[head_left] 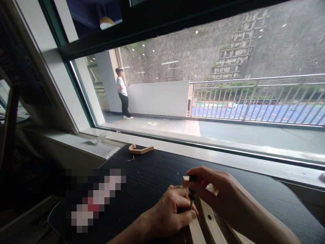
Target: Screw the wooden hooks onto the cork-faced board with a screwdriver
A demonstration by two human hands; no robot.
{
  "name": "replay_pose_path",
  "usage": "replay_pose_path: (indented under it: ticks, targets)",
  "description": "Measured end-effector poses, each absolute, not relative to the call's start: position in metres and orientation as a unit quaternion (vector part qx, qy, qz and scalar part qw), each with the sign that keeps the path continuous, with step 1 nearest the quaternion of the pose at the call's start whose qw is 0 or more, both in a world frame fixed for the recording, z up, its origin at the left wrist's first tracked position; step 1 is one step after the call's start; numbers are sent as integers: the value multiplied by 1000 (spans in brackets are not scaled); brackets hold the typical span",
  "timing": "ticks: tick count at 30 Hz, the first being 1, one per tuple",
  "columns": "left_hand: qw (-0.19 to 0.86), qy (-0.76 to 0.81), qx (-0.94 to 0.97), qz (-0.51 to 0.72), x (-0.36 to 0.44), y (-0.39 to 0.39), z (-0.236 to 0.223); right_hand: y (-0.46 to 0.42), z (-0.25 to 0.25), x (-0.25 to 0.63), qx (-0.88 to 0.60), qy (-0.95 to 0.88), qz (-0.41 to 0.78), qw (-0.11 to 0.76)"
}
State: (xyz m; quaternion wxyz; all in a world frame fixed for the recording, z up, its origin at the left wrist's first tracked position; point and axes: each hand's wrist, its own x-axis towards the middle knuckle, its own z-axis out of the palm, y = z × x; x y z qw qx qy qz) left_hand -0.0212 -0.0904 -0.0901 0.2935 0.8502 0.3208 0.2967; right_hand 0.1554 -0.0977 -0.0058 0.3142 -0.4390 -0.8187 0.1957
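Note:
My right hand [215,191] is closed round the dark handle of a small screwdriver [192,193], held upright with its tip pointing down. My left hand [170,211] is closed just below it, pinching something small at the tip that I cannot make out, and resting on pale wooden slats [209,220]. The slats lie on the black ribbed table [152,176] at the lower right; one slat shows a round hole.
A curved wooden piece [140,149] and a small screw [131,159] lie at the table's far edge by the window sill. A vent grille [91,146] sits left. A pixelated patch [93,200] covers the lower left. Outside, a person [123,93] stands on a balcony beside a railing [256,101].

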Motion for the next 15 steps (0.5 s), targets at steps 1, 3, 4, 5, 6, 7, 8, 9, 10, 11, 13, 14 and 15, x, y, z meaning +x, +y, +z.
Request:
replay_pose_path:
  ticks: [1,3,4,5,6,7,8,9,10,11,13,14,15]
  targets:
    - [294,318,851,296,-21,-90,-89,-99,-5,155,-438,-819,194,316]
    - [296,314,852,297,-21,-90,-88,-102,-4,156,-423,-823,205,318]
    - [297,314,852,297,-21,-90,-87,-104,-4,156,-411,-827,216,318]
    - [297,313,852,297,-21,-90,-87,-105,-4,157,-402,-829,228,315]
    - [297,314,852,296,-21,-90,-87,-105,-4,158,-397,-829,239,312]
    - [297,315,851,296,-21,-90,-86,-105,-5,158,-396,-828,247,311]
    - [297,317,851,296,-21,-90,-87,-104,-5,159,-399,-825,253,310]
    - [297,318,850,297,-22,-90,-87,-103,-6,160,-403,-822,257,311]
    - [297,319,849,297,-22,-90,-88,-101,-8,160,-408,-818,258,312]
    - [297,321,848,299,-22,-90,-88,-100,-9,161,-412,-817,256,313]
    - [297,323,847,299,-22,-90,-90,-96,-10,160,-419,-815,244,316]
    - [296,324,847,299,-22,-90,-90,-95,-11,160,-422,-816,237,317]
    - [295,326,847,298,-21,-90,-90,-95,-10,159,-423,-817,231,316]
